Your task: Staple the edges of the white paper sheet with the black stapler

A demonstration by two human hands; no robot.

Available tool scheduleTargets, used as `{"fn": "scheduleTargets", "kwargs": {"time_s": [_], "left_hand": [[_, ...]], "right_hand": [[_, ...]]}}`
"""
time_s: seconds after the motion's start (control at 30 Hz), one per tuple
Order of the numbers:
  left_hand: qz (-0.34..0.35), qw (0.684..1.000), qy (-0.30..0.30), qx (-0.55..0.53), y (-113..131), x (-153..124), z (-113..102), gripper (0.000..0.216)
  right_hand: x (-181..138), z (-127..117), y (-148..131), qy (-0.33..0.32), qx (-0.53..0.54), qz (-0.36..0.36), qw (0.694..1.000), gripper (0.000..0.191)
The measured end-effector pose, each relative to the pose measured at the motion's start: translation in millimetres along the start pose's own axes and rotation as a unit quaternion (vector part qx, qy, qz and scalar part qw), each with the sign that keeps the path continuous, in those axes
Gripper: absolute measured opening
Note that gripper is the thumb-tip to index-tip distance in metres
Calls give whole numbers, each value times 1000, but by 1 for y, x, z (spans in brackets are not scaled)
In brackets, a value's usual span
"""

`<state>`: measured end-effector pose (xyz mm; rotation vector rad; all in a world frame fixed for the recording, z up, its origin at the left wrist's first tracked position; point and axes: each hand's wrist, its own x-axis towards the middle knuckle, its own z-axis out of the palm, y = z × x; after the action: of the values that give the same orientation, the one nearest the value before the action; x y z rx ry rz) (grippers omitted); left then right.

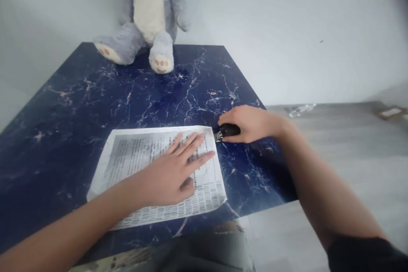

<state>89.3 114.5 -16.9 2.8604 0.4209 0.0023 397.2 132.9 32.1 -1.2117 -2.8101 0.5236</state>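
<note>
Printed sheets of paper (pixel 127 157) lie on the blue marbled table, covered with dark text and a band of short strokes along the near side. My left hand (pixel 172 174) rests flat on them, fingers spread, holding nothing. Beside the paper's far right corner, my right hand (pixel 251 123) is closed around a small black stapler (pixel 230 129). Its metal front end points left and meets or nearly meets the paper's edge; I cannot tell whether the paper is between its jaws. My fingers hide part of the stapler.
A grey plush toy (pixel 162 53) with a cream belly sits at the table's far end against the pale wall. To the right, beyond the table (pixel 191 89), a clear plastic item (pixel 302 110) lies on the grey wooden floor. My lap is below the near edge.
</note>
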Motion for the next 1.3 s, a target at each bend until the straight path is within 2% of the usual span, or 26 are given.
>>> {"fn": "scheduleTargets", "kwargs": {"time_s": [0.1, 0.3, 0.5, 0.63, 0.77, 0.9, 1.0, 1.07, 1.13, 1.2, 1.3], "left_hand": [[-16, 1000, -3, 11, -2, 1, 2, 86], [-14, 999, -24, 17, -1, 4, 3, 87], [14, 999, -30, 29, -6, -1, -12, 62], [51, 997, -57, 21, -11, -4, -18, 62], [31, 998, -45, 8, -18, -7, -28, 59], [-5, 1000, -15, -27, -46, -20, -49, 43], [29, 998, -39, -33, -78, -30, -59, 41], [31, 998, -35, -35, -97, -34, -56, 44], [6, 999, -6, -36, -111, -34, -49, 48], [-10, 999, 19, -30, -119, -33, -41, 50], [-9, 1000, 26, -12, -124, -29, -35, 49]], "right_hand": [[-3, -1, 7, 5, -4, 43, 999, 23], [-1, 2, 12, -14, 50, 40, 998, 20], [-2, 5, 14, -7, 70, 53, 996, 21], [-2, 4, 13, -9, 77, 54, 995, 23], [-1, 3, 11, -6, 68, 73, 995, 26], [-1, 4, 10, -3, 57, 67, 996, 23], [-1, 5, 11, 3, 57, 60, 997, 23], [-2, 5, 12, 2, 59, 59, 997, 23], [-2, 5, 13, -1, 58, 59, 997, 24], [-2, 5, 14, 4, 48, 55, 997, 25], [-2, 5, 13, 13, 31, 44, 998, 28]]}}
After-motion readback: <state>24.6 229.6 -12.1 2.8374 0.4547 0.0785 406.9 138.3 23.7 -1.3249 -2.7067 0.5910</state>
